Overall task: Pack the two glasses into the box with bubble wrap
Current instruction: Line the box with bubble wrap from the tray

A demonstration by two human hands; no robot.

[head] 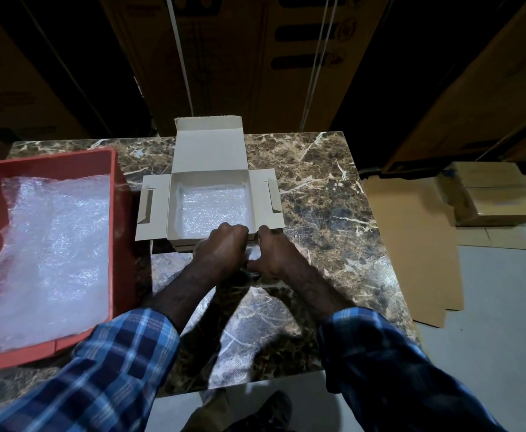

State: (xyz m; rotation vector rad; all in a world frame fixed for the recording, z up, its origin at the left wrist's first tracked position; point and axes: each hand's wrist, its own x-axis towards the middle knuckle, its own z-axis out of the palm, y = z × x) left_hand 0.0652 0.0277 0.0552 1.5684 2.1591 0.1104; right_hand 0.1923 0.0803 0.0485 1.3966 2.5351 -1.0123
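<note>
From the head camera I look down on a brown marble worktop [318, 194] with a small grey cardboard box [210, 182] standing open near the middle of its far edge, lid flap raised at the back and side flaps spread flat to left and right. A sheet of bubble wrap [215, 210] lines the bottom of the box. Just in front of the box's near wall I see both hands close together, almost touching. My left hand [222, 247] has its fingers curled downward around something clear, and my right hand [269, 252] curls its fingers in from the other side; between them I catch a glint of a glass [252, 254], mostly hidden, so I read both hands as grasping it, though I cannot tell whether one glass or two sit there. The glass is above the worktop just at the box's near edge, not yet inside. At the left edge of the worktop sits a red plastic tray [121, 244] holding a loose heap of more bubble wrap [49, 251], partly spilling over its left side. Plaid blue sleeves [124, 353] cover both forearms. Beyond the right edge of the worktop, flattened cardboard [411, 244] lies on the floor, with folded brown cartons [498, 198] behind it.
</note>
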